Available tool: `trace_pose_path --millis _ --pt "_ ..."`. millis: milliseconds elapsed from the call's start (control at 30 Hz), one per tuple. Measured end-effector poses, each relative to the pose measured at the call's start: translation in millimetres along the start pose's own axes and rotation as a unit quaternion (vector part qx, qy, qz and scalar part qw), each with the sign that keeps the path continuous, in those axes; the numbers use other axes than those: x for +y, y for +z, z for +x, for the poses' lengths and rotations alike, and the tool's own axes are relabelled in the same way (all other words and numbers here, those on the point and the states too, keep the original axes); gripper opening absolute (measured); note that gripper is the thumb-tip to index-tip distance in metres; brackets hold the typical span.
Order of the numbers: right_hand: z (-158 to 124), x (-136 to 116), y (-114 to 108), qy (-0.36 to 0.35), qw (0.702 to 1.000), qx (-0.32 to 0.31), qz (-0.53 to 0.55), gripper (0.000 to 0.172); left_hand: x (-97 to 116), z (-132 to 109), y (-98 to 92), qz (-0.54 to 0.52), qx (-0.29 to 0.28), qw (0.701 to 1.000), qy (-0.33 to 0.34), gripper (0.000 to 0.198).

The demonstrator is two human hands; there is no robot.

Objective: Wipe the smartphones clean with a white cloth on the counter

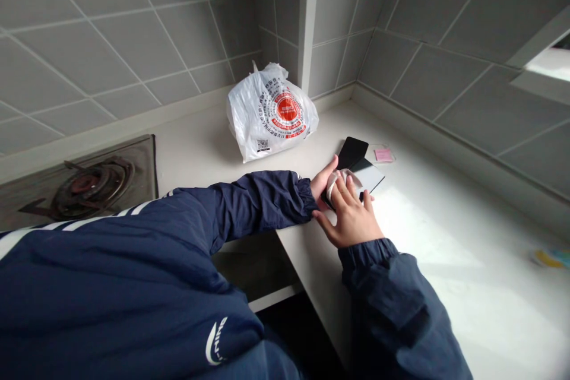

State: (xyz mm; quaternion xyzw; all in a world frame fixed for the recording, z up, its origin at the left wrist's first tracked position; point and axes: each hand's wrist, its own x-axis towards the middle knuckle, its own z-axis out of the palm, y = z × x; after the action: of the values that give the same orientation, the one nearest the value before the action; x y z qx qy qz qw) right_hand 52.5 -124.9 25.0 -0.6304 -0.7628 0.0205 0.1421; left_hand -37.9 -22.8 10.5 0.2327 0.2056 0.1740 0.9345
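Note:
My left hand (pixel 323 181) grips the near-left side of a dark flat thing, its thumb pointing up and its other fingers mostly hidden. My right hand (pixel 355 221) presses a pale, crumpled cloth (pixel 330 186) against that thing, fingers extended over it. Most of the dark thing lies under the hands, so its kind cannot be made out. Just beyond, a black phone-like slab (pixel 353 151) lies on the white counter (pixel 427 219). Beside it is a flat white piece with a black edge (pixel 370 177), partly behind my right fingers.
A white plastic bag (pixel 267 116) with red and black print stands near the wall. At the left is a gas burner (pixel 93 184). A small clear case with a pink piece (pixel 383 155) lies right of the slab. A yellow and blue item (pixel 551 258) sits far right.

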Motion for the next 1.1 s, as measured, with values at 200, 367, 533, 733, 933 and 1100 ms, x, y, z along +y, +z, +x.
trace_pose_path --millis 200,367,533,733,933,1100 --pt "-6 -2 -18 -0.033 0.997 -0.072 0.020 0.073 15 -2 -9.0 -0.012 -0.032 0.999 -0.039 0.106" --pt "-5 9 -14 0.074 0.996 -0.034 -0.023 0.067 7 6 -11.4 -0.056 0.007 0.998 0.020 0.081" --pt "-1 21 -9 0.177 0.983 -0.002 -0.042 0.075 3 6 -9.9 -0.010 -0.056 0.997 -0.043 0.075" --pt "-1 23 -15 0.221 0.975 -0.002 -0.032 0.075 -1 5 -18.5 0.045 -0.085 0.990 -0.106 0.069" --pt "-10 -8 -19 0.128 0.987 -0.092 -0.043 0.073 -2 13 -29.9 0.000 -0.114 0.990 -0.088 0.076" --pt "-16 -24 -16 0.047 0.994 -0.089 -0.047 0.086 6 9 -31.0 0.012 -0.165 0.966 -0.198 0.095"
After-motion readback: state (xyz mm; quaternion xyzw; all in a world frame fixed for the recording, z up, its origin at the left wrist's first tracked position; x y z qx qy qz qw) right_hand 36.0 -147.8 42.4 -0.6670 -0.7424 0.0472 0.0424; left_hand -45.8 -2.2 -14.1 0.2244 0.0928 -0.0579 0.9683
